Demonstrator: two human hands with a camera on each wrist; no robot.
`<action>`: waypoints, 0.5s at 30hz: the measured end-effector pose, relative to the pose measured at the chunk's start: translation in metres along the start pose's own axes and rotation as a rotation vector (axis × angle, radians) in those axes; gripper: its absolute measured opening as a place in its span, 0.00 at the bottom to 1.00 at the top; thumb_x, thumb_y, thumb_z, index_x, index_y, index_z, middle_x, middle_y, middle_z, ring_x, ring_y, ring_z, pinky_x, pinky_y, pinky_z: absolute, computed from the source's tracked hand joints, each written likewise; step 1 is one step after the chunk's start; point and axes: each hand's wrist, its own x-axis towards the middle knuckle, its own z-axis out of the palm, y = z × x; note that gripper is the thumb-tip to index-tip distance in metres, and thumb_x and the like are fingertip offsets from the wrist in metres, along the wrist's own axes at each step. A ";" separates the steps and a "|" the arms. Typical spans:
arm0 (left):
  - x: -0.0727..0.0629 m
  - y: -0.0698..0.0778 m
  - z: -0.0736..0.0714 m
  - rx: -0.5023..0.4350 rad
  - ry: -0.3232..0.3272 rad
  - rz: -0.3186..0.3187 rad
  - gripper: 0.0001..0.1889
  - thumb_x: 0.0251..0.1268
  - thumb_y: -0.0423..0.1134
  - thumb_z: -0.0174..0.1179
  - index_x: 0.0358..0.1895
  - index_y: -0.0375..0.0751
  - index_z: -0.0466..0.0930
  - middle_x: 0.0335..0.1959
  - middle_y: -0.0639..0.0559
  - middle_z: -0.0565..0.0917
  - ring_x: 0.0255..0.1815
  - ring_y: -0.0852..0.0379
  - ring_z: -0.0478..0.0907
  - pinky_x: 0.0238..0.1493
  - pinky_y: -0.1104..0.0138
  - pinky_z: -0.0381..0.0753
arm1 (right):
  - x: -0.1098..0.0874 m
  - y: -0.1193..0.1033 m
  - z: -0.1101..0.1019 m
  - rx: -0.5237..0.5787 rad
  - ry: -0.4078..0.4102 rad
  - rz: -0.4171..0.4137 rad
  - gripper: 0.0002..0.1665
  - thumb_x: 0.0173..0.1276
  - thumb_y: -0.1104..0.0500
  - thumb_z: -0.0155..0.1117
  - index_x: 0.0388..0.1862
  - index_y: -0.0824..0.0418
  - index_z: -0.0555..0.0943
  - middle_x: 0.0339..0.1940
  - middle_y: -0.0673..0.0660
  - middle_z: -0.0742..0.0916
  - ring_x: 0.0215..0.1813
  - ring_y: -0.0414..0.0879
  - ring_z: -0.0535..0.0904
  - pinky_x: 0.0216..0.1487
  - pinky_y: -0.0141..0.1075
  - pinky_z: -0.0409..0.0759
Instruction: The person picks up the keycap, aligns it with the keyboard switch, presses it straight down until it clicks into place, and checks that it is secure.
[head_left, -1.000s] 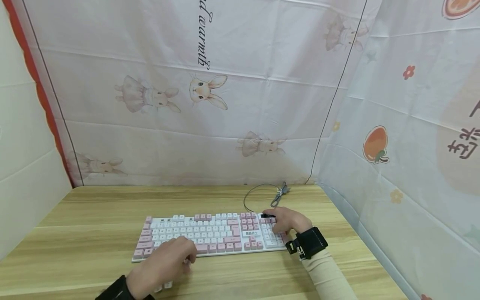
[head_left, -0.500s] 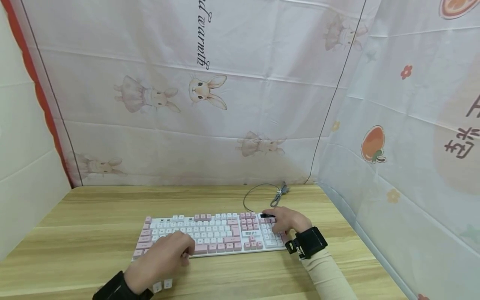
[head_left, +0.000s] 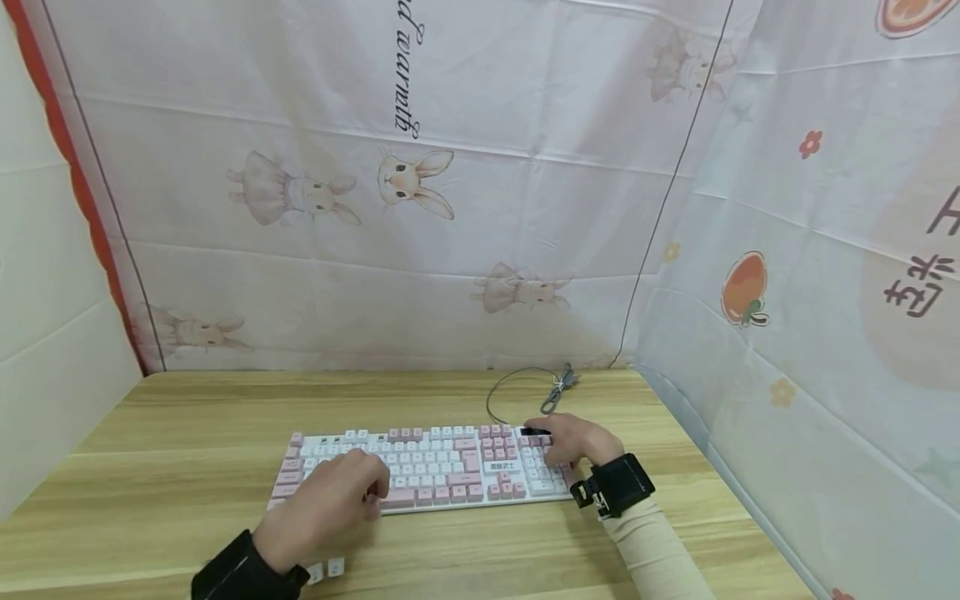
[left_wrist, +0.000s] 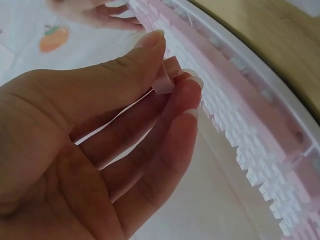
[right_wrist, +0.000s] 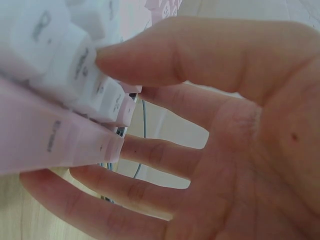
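A pink and white keyboard (head_left: 420,460) lies across the table. My left hand (head_left: 330,504) is over its lower left part, hiding some keys there. In the left wrist view, a small pink keycap (left_wrist: 164,84) is pinched between that hand's thumb (left_wrist: 145,52) and fingertips. My right hand (head_left: 581,442) holds the keyboard's right end. The right wrist view shows its thumb (right_wrist: 135,57) on the white number-pad keys and the other fingers along the side edge, by the pink Enter key (right_wrist: 55,135).
Two loose white keycaps (head_left: 336,567) lie on the table just right of the left wrist. Dark bare spots (head_left: 382,437) show in the keyboard's top row. Behind it lies a bundled grey cable (head_left: 555,396). Printed cloth (head_left: 450,250) hangs around the wooden table (head_left: 225,408).
My left hand has shifted slightly up and away over the keyboard, uncovering more of the loose white keycaps. The right hand stays where it was.
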 end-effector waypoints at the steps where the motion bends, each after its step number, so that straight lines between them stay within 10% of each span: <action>1: 0.001 0.001 -0.001 0.004 0.001 -0.008 0.11 0.48 0.24 0.74 0.30 0.45 0.87 0.28 0.58 0.84 0.30 0.66 0.76 0.29 0.70 0.76 | 0.000 0.000 0.000 0.003 0.000 0.000 0.49 0.56 0.73 0.65 0.79 0.51 0.69 0.72 0.62 0.76 0.32 0.46 0.80 0.28 0.38 0.83; 15: 0.009 0.002 -0.009 -0.006 0.016 -0.067 0.11 0.51 0.23 0.72 0.28 0.46 0.87 0.27 0.57 0.85 0.27 0.65 0.72 0.27 0.71 0.73 | -0.001 -0.001 0.000 0.012 0.000 -0.002 0.49 0.56 0.73 0.66 0.79 0.51 0.69 0.71 0.63 0.77 0.31 0.46 0.80 0.27 0.39 0.83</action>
